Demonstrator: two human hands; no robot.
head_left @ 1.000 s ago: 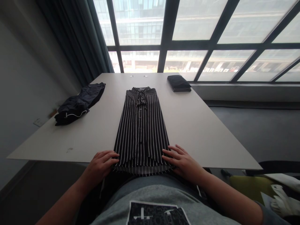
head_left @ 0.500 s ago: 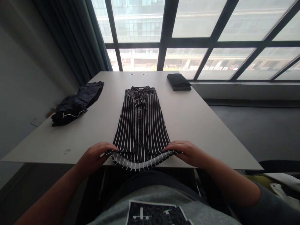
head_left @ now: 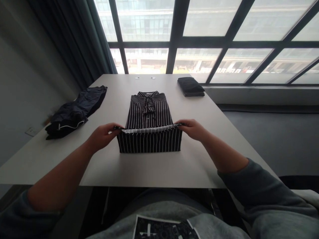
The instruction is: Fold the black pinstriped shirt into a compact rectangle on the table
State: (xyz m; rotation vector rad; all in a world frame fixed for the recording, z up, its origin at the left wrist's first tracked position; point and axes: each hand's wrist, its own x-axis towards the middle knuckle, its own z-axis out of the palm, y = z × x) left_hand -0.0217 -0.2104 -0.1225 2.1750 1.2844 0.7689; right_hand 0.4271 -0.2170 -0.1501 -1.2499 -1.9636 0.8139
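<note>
A black shirt with white stripes [head_left: 149, 113] lies buttoned up on the white table [head_left: 154, 169], collar toward the window. Its bottom part is lifted and doubled over toward the collar. My left hand [head_left: 102, 135] pinches the hem's left corner. My right hand [head_left: 191, 128] pinches the hem's right corner. The hem is stretched straight between both hands, a little above the shirt's middle.
A crumpled dark garment [head_left: 72, 114] lies at the table's left side. A folded black garment [head_left: 190, 87] sits at the far right corner by the window. Dark curtains [head_left: 74, 36] hang at the left. Grey floor lies to the right of the table.
Both hands gripped the hem at the table's near edge, lifted it, and carried it away from me over the shirt, folding the lower part up.
</note>
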